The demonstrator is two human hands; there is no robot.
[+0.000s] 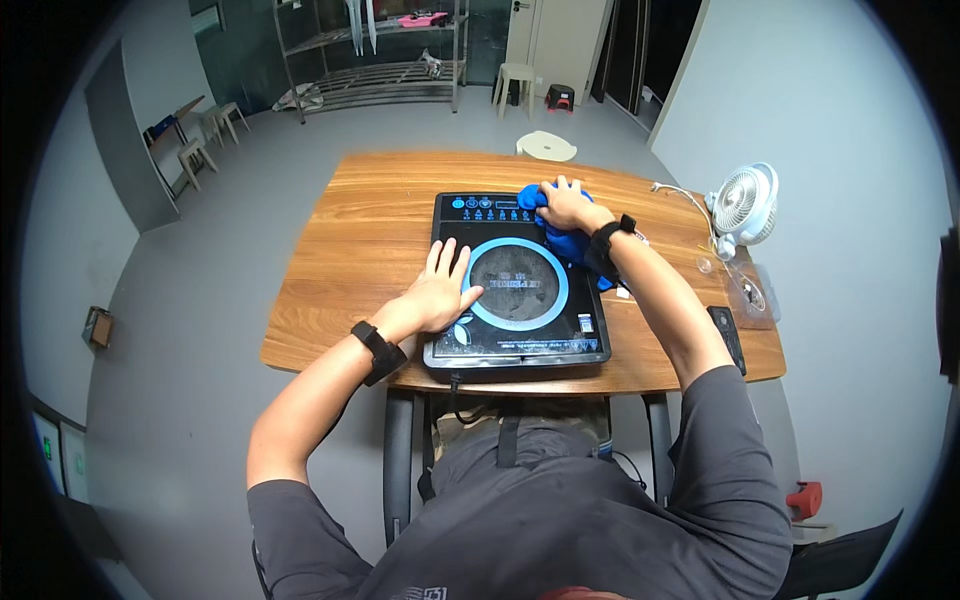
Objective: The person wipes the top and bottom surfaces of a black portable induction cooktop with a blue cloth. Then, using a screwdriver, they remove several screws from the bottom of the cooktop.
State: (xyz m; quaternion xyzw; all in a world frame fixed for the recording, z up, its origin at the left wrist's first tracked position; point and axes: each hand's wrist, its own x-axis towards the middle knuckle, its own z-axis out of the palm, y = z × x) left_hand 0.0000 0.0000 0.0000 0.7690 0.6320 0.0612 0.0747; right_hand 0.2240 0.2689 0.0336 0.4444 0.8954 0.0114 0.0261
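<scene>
A black induction cooktop [515, 340] with a blue ring and a touch panel lies in the middle of the wooden table, its cord hanging at the near edge. My left hand [432, 288] rests with fingers spread on the cooktop's left side, beside the ring. At the far right corner, my right hand [564, 205] grips a bunched blue cloth [564, 243] against the panel. Part of the cloth hangs down along the cooktop's right side, partly hidden by my wrist and forearm.
On the table's [320, 240] right stand a white fan [742, 205], a clear plastic tray [755, 295] and a dark remote-like object [726, 338]. Beyond are a white stool [546, 144] and a metal rack [370, 80]. A chair [850, 550] is at lower right.
</scene>
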